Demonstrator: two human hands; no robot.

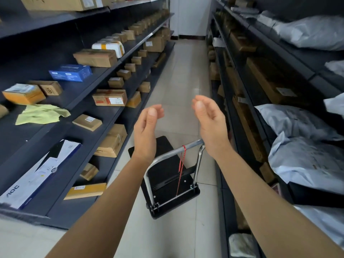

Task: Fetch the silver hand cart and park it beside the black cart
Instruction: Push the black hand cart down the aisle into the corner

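The left hand [147, 131] and the right hand [210, 123] are both raised in front of the person, palms turned toward each other. Their fingers are loosely curled, with each thumb near its fingertips, and neither hand holds or touches anything. Both hang above the hand cart [165, 179], clear of its handle [191, 144]; the right wrist crosses in front of the bar's far end, though contact there does not look likely. The cart stands on the tiled floor [178, 75] directly below the hands. It has a black deck and a silver tube handle, and a red cord [181, 164] is tied to the bar and runs down to the deck's near edge. No other cart shows anywhere around it, so I cannot tell whether this is the one to be fetched or the one to park beside. By that reckoning the task looks either barely begun or between steps, since nothing is gripped and no pairing of carts is visible. To the left of the cart runs dark shelving [78, 97] carrying cardboard boxes [109, 97]. To its right a second run of shelving [290, 58] holds grey bags [297, 123].
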